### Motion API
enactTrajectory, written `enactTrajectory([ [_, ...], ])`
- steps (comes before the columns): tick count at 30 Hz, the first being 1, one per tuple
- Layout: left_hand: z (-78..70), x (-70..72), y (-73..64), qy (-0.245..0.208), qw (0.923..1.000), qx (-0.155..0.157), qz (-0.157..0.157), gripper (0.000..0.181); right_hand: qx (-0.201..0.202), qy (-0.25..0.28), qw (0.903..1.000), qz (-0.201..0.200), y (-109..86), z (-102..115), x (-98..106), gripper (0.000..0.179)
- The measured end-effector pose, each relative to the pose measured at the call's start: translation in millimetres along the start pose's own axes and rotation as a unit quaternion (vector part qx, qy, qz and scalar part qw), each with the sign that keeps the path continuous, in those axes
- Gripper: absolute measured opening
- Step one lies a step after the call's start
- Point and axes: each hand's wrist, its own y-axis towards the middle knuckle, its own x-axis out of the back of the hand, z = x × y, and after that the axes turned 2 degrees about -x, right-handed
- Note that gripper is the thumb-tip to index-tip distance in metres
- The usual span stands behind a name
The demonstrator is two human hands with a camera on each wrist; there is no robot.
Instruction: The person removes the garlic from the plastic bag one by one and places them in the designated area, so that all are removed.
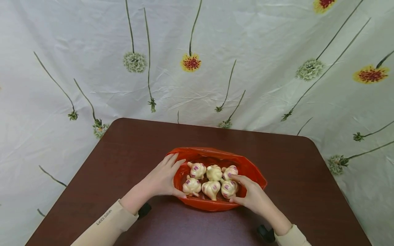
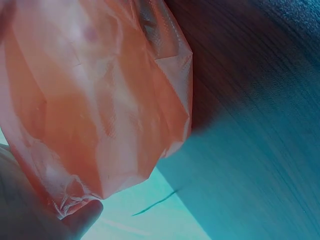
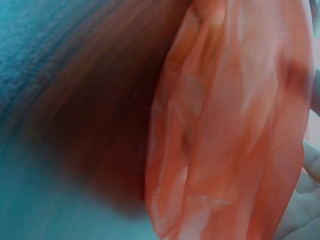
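Note:
A red plastic bag (image 1: 209, 206) lies on the table with its mouth spread wide. Several pale garlic bulbs with purple marks sit inside in two rough rows. My left hand (image 1: 163, 176) is at the bag's left end, fingers spread and nearly straight along the rim, its thumb touching the near edge. My right hand (image 1: 253, 194) reaches in over the right end. Its thumb and index finger curl around the front right garlic bulb (image 1: 229, 189), with the index fingertip near the bulb behind. Both wrist views show the bag's outer side, which hides most of each hand.
The dark brown table (image 1: 147, 136) has rounded far corners. A white cloth (image 1: 215, 30) printed with flowers hangs behind it. A black wrist-worn device (image 1: 266, 234) shows under the right wrist, and another (image 1: 144, 210) under the left.

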Motion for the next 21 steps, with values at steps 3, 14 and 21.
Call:
enactTrajectory([
  [3, -0.8, -0.4, -0.4, 0.000, 1.0000, -0.001, 0.003, 0.108, -0.001, 0.000, 1.0000, 0.007, 0.3, -2.7, -1.7, 0.063],
  [14, -1.9, -4.3, -3.5, -0.005, 0.9999, -0.003, 0.015, 0.108, -0.004, -0.012, 0.9991, 0.040, 10.7, -0.6, -8.0, 0.065],
  [21, -1.9, -4.3, -4.9, -0.009, 0.9998, 0.004, 0.019, 0.108, -0.018, -0.038, 0.9972, 0.062, 14.8, 4.5, -9.4, 0.065],
])
